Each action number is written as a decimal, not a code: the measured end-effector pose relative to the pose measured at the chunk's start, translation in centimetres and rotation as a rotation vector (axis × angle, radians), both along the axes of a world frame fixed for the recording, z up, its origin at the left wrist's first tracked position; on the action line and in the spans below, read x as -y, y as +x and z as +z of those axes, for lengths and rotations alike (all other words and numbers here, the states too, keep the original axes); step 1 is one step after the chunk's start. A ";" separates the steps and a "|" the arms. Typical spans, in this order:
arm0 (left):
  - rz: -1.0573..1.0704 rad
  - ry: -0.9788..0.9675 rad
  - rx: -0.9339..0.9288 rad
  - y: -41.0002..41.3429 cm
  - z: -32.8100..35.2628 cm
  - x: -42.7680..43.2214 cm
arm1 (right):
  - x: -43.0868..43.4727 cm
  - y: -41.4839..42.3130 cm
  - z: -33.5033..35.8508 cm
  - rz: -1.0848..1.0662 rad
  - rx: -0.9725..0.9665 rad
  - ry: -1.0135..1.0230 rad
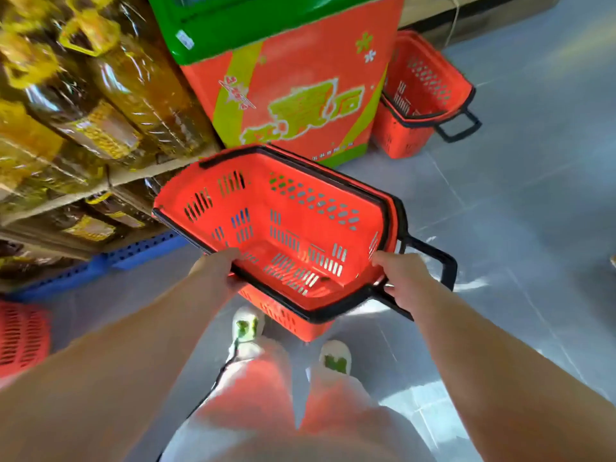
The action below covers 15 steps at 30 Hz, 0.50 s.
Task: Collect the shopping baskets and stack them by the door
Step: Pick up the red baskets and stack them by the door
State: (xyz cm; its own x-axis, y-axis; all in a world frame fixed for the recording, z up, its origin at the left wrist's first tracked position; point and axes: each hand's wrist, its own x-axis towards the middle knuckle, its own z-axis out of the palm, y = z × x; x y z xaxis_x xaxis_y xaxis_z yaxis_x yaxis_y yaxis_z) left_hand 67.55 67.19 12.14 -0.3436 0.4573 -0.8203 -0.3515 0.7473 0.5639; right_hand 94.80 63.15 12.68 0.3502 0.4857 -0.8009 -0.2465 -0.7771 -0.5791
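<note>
**A:** Status?

**B:** Carrying step. Both hands are holding one red basket (300,221) at centre view, above the feet, and it looks lifted off the floor (500,211). The left hand (216,271) is gripping the near-left rim, fingers (235,282) curling under the black edge. The right hand (403,281) is gripping the near-right corner, fingers closing round the black bar by the pull handle (440,261).

**A:** Anything in it?

**B:** Nothing showing inside.

**A:** Where's it going?

**B:** Two baskets (423,95) seem to be nesting at 1 o'clock, on the floor just beside the orange-and-green cabinet (293,95). I'm reading that as the stack. No door is showing, so I can't confirm.

**A:** Next move?

**B:** My call is carrying it past the cabinet corner toward 1 o'clock. Then turning its pull handle to match theirs and lowering it straight in, so it's nesting and not jamming.

**A:** Any others?

**B:** Something red and slotted (20,335) is showing at 8 o'clock, below the oil-bottle shelf (100,128). Probably another basket.
</note>
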 end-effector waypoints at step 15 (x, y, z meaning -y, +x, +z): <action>0.552 0.357 0.004 -18.4 12.8 15.4 | 0.0 -20.2 15.0 0.553 -0.012 0.290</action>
State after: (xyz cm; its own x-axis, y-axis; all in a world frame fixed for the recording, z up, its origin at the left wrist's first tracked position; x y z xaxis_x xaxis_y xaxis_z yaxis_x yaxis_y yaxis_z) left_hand 49.19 51.83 24.90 -0.6029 0.4588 -0.6527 -0.6326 0.2237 0.7415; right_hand 74.64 63.16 27.73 -0.0235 0.7908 -0.6116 0.1398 -0.6031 -0.7853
